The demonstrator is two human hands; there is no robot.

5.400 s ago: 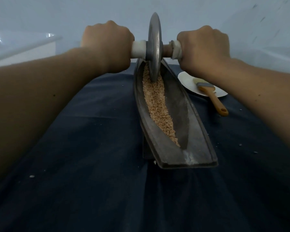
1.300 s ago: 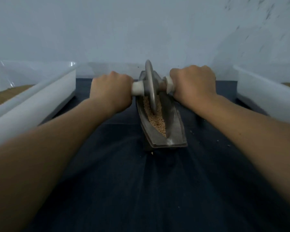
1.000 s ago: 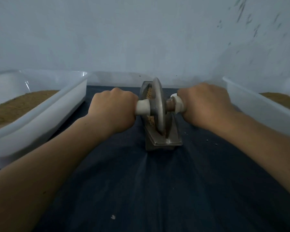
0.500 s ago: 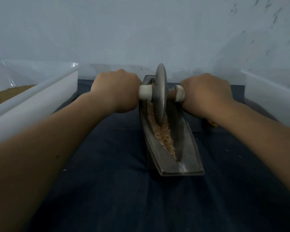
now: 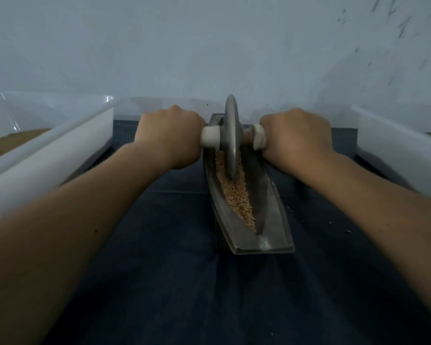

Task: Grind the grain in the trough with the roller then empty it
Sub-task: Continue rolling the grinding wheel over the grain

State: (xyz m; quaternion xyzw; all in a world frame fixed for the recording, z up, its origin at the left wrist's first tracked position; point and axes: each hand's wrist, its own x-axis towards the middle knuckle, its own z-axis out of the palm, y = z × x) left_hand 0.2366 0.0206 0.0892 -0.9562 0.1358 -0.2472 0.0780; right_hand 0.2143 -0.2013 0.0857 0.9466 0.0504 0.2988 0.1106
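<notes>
A long boat-shaped metal trough [image 5: 273,215] lies lengthwise on the dark cloth, its near end toward me. Tan grain [image 5: 237,192] fills its groove. A grey disc roller [image 5: 232,138] stands upright in the groove toward the far half, its rim down in the grain. My left hand [image 5: 168,136] grips the white left handle and my right hand [image 5: 295,136] grips the right handle. Both fists hide most of the handles; only short white stubs show beside the disc.
A white plastic bin [image 5: 60,150] with brown ground material stands at the left, and a second white bin [image 5: 396,148] at the right. A pale wall rises just behind the trough. Dark blue cloth [image 5: 179,282] covers the table, with a few spilled crumbs right of the trough.
Over the last second the roller went from the trough's near end back toward the far half, both hands still on its handles. The view shifted with my head.
</notes>
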